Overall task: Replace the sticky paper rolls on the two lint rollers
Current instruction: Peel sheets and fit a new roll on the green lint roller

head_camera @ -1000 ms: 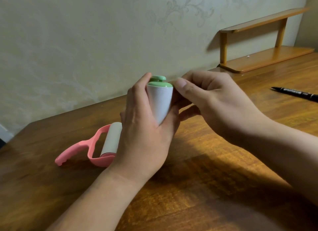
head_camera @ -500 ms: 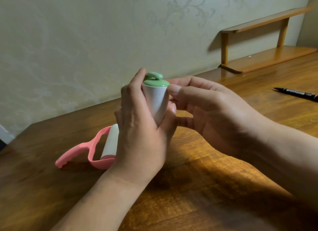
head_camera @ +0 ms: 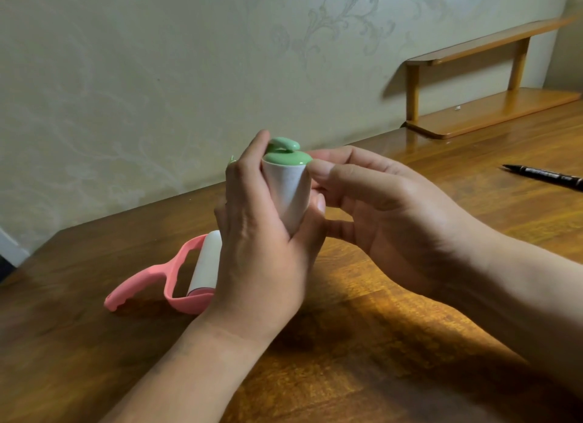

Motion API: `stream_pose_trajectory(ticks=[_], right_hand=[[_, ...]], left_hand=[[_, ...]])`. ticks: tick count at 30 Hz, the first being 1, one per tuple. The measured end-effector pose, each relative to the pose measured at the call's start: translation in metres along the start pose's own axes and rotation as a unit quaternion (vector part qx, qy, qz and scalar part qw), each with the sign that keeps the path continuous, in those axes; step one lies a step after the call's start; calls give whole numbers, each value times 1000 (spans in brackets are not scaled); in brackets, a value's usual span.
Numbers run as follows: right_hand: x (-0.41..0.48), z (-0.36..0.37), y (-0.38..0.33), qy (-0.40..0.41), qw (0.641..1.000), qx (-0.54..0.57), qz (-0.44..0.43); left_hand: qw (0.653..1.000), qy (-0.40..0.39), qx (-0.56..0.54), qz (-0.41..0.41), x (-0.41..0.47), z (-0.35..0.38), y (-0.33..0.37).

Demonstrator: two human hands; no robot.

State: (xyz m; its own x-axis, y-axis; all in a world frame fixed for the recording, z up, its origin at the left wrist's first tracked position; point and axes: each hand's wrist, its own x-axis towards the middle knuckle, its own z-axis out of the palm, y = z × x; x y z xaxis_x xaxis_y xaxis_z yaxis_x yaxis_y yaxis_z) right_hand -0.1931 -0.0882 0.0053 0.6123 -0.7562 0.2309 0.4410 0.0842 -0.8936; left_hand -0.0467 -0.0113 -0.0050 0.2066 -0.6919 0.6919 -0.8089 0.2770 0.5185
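Dark wooden table (head_camera: pixel 394 343) ran along wall. Pink lint roller (head_camera: pixel 161 272) lay flat at left, white roll fitted. Black pen (head_camera: pixel 549 177) lay far right. Small two-tier wooden shelf (head_camera: pixel 492 113) stood back right.

Left hand (head_camera: pixel 262 258) and right hand (head_camera: pixel 391 224), both bare. Forearms (head_camera: pixel 195 369) bare up to frame edge. Fingernails (head_camera: pixel 320 202) trimmed short.

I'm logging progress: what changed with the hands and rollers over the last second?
The right hand uncurled its fingers and sank lower, thumb kept at the top edge of the green lint roller. The left hand still grips that roller upright; pink lint roller and pen unmoved on the table.
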Motion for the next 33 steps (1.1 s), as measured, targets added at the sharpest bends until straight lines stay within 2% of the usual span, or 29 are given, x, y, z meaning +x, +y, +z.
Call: stream_pose_trajectory(ticks=[16,28,33], right_hand=[[1,-2,-4,4,1000,-28,-10],[-3,0,-6,18,994,-90,-67],[-4,2,-6,8,994,-85,-70]], left_hand=[[1000,7,-16,2,-1,1,0],[999,-10,-42,-19,-1,0,-4],[999,-7,-35,-16,-1,-2,-4]])
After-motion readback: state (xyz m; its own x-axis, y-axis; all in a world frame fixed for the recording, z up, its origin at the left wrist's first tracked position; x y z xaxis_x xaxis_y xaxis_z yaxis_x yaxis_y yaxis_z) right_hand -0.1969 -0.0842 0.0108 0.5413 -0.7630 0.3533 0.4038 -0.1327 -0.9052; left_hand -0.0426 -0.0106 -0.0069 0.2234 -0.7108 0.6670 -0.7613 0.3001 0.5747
